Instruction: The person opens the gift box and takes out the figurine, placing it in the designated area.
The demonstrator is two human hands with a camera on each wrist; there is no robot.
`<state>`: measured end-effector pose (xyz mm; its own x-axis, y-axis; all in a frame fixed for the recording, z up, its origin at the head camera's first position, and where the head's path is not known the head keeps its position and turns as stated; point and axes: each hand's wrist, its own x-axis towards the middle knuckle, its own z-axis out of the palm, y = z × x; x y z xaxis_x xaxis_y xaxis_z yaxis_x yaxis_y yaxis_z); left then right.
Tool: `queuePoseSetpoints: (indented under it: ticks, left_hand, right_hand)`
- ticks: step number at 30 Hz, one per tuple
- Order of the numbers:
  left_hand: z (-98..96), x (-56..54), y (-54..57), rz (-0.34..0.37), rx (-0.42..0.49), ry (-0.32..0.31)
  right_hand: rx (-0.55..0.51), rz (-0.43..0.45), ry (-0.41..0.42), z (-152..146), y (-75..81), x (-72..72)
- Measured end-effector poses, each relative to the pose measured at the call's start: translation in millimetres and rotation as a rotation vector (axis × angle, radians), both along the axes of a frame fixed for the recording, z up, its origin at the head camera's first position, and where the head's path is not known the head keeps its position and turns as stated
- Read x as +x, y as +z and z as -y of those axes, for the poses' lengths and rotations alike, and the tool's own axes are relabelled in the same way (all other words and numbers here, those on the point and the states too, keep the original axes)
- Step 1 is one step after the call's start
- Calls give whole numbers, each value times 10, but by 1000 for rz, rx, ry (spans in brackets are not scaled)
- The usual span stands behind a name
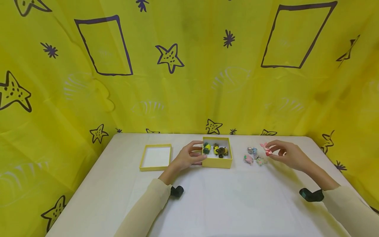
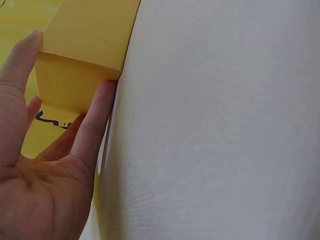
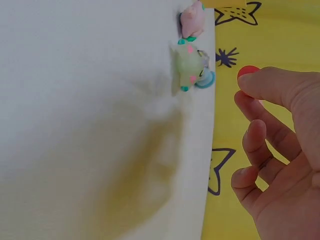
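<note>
The left hand (image 1: 189,156), fingers nearly straight, touches the box (image 1: 217,163), probably for steadying it, while the right hand (image 1: 286,155) pinches a pink toy (image 1: 268,152).

We looked from the right wrist and saw our right hand (image 3: 295,182) pinching a small red thing (image 3: 247,71) between thumb and forefinger — most of it hidden by the thumb. The other fingers bent loosely. On the white table (image 3: 75,100) we saw a pink figure (image 3: 192,22) and, just beside it, a pale green figure (image 3: 188,65) with pink spots — a blue piece (image 3: 206,80) showed behind it. Beyond hung yellow cloth (image 3: 227,120) with dark-lined stars.
</note>
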<state>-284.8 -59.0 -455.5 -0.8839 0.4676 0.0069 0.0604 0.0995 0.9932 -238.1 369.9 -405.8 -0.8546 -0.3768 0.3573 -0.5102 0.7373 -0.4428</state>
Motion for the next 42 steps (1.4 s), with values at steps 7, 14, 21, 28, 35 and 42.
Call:
queuePoseSetpoints:
  ticks: [7,14,21,28,35,42]
  left_hand:
    - [-1,-15,-17,1,8,2]
    - [3,-7,-7,-12,-4,9]
    - [0,-10,-6,-7,-11,11]
    - [4,-4,-4,-6,-5,10]
    - [4,8,9,-17,-9,8]
    - [3,8,8,-23,-4,7]
  right_hand:
    - [2,36,-15,-93,-111,34]
    - [-20,75,-8,-142,-225,40]
    - [-23,123,-36,-146,-280,52]
    - [-31,195,-46,-113,-289,63]
    - [-39,217,-31,-117,-310,59]
    - [-31,267,-54,-111,-330,60]
